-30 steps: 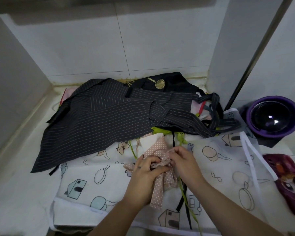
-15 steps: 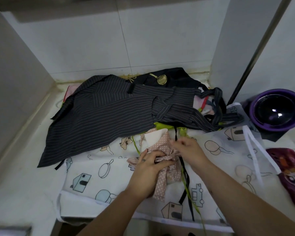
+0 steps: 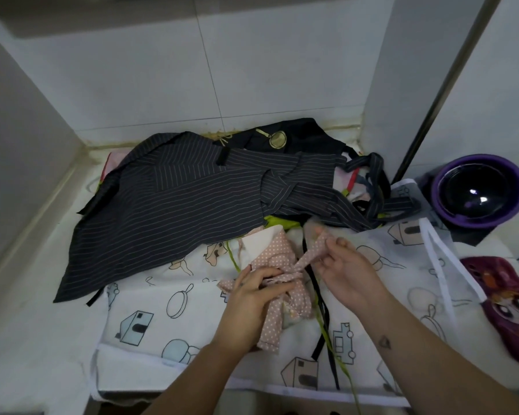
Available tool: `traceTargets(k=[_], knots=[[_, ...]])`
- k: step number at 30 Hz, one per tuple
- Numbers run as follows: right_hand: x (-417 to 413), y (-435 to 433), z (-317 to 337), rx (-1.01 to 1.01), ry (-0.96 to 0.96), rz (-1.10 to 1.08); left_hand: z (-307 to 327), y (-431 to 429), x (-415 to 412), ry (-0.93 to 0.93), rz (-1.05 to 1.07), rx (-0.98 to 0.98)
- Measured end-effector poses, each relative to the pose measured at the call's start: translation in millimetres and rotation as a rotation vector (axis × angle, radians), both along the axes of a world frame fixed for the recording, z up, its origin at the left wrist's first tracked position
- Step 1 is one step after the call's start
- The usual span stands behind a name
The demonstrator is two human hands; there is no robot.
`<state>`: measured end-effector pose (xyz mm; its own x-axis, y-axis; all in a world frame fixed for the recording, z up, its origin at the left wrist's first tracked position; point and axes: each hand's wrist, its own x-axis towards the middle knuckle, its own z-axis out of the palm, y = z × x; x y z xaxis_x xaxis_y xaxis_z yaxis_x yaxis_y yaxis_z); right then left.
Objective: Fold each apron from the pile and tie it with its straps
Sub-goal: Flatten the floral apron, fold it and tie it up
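Folded pink polka-dot apron (image 3: 274, 256) sits centre-near on the cartoon-print apron (image 3: 150, 310), just near of the striped apron (image 3: 177, 211). Left hand (image 3: 252, 290) grips the bundle. Right hand (image 3: 342, 271) pinches its strap (image 3: 310, 254). Likely light, limp and prone to unfolding, so best gripped close to the knot.

No text can be read; the gold emblem (image 3: 277, 139) on the black apron (image 3: 309, 136) seems wordless.
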<state>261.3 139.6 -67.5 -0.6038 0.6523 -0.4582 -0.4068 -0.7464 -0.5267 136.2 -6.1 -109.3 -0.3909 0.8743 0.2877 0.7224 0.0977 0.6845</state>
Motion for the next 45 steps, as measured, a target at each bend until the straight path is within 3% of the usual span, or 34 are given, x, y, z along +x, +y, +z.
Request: traceTargets(k=[2,4,6,10,12,13,15,18,22,26,29,33,40,42,45], knots=[[-0.4,1.5,-1.3,0.0,0.019,-0.038,2.1,-1.3,-0.1,-0.085,0.019,-0.006],[-3.3,-3.3,-2.2,0.136,-0.091,-0.053,-2.5,-4.9,2.4,0.008,-0.005,0.065],[-4.9,-7.6,0.8,0.452,-0.275,0.026,-1.5,-3.0,7.6,-0.096,0.126,0.077],[-3.6,-9.1,0.9,1.323,-0.621,0.454,14.2,5.8,18.3,-0.38,0.365,0.059],[4.2,1.3,-9.6,1.753,-0.79,0.513,20.0,8.3,14.1,-0.545,0.521,0.009],[7.0,7.9,-16.1,1.904,-0.818,0.505,19.5,7.0,7.7,-0.618,0.62,-0.045],[16.9,19.8,-29.6,2.021,-0.816,0.496,16.5,3.6,-0.4,-0.77,0.742,-0.156],[24.8,24.2,-40.5,1.986,-0.832,0.502,16.1,1.0,-3.0,-0.925,0.77,-0.202],[29.3,20.4,-38.9,2.047,-0.886,0.468,19.2,0.1,-5.3,-0.916,0.739,-0.211],[30.7,24.3,-34.6,1.943,-0.908,0.54,25.4,0.5,-5.5,-0.949,0.731,-0.216],[27.2,21.0,-23.1,1.712,-0.92,0.718,34.2,-4.9,-7.7,-0.813,0.58,-0.188],[30.3,15.2,-10.8,1.394,-0.71,0.88,44.7,-1.6,-16.3,-0.566,0.343,-0.204],[23.0,11.2,19.8,1.242,-0.648,0.656,61.6,38.0,8.2,-0.214,0.046,-0.382],[21.8,8.6,36.3,1.184,-0.601,0.598,60.2,45.3,8.2,-0.228,-0.028,-0.49],[14.4,0.3,62.3,1.294,-0.515,0.665,65.3,47.0,13.6,-0.174,-0.162,-0.632]])
